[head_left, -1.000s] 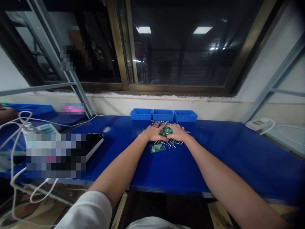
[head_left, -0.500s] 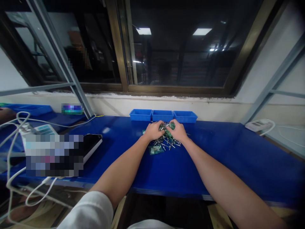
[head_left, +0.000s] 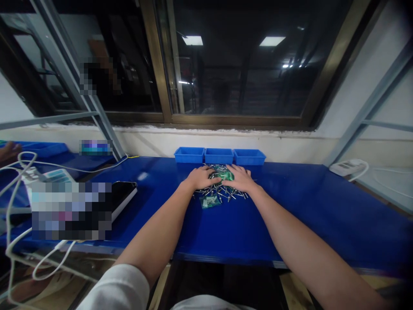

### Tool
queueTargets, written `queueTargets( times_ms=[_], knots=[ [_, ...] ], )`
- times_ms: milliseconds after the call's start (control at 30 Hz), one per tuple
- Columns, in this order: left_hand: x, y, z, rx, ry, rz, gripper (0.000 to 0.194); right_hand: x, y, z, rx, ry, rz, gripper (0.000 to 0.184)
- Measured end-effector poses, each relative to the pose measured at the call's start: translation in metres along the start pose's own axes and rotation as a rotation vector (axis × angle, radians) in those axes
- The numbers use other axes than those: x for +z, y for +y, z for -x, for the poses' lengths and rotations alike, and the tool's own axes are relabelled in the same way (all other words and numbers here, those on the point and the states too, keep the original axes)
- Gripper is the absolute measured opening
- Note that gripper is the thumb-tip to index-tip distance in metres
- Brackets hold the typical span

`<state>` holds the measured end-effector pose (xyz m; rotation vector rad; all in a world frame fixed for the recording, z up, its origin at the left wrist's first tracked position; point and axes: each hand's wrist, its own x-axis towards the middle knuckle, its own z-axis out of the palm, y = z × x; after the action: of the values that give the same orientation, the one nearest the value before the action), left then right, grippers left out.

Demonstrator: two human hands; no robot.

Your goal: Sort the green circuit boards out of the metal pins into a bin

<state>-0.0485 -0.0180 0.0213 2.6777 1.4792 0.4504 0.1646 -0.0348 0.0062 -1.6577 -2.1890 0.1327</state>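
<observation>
A heap of small metal pins mixed with green circuit boards point(head_left: 220, 175) lies on the blue table point(head_left: 290, 215), just in front of three blue bins. My left hand point(head_left: 200, 178) rests flat on the heap's left side, fingers spread. My right hand point(head_left: 240, 178) lies flat on its right side, fingers stretched out. Between the hands a green board shows. One separate green board point(head_left: 209, 201) lies on the table just nearer me, left of centre.
Three small blue bins point(head_left: 219, 155) stand in a row against the wall under the window. A dark flat device point(head_left: 124, 194) and white cables point(head_left: 19, 181) lie at the left. A white power strip point(head_left: 348, 166) sits at the far right.
Half a second ago both hands were curled, gathering pins and boards between them. Now they have flattened out on top of the heap.
</observation>
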Motion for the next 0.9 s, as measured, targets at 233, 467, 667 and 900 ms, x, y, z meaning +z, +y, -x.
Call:
queueTargets(
  times_ms=[233,467,667,900],
  knots=[
    [0.007,0.011,-0.006,-0.015,-0.052,-0.073,0.057,-0.001,-0.014,-0.004,-0.025,-0.009,0.022,0.056],
    [0.010,0.012,-0.011,0.102,0.104,-0.060,0.044,0.000,-0.011,-0.006,0.030,0.159,-0.115,0.032],
    [-0.003,-0.012,-0.005,0.080,0.019,0.006,0.051,0.000,0.006,-0.007,0.161,0.225,-0.260,0.044],
    [0.005,-0.023,-0.006,-0.326,-0.047,-0.036,0.066,-0.002,0.001,-0.003,0.137,0.085,-0.078,0.058]
  ],
)
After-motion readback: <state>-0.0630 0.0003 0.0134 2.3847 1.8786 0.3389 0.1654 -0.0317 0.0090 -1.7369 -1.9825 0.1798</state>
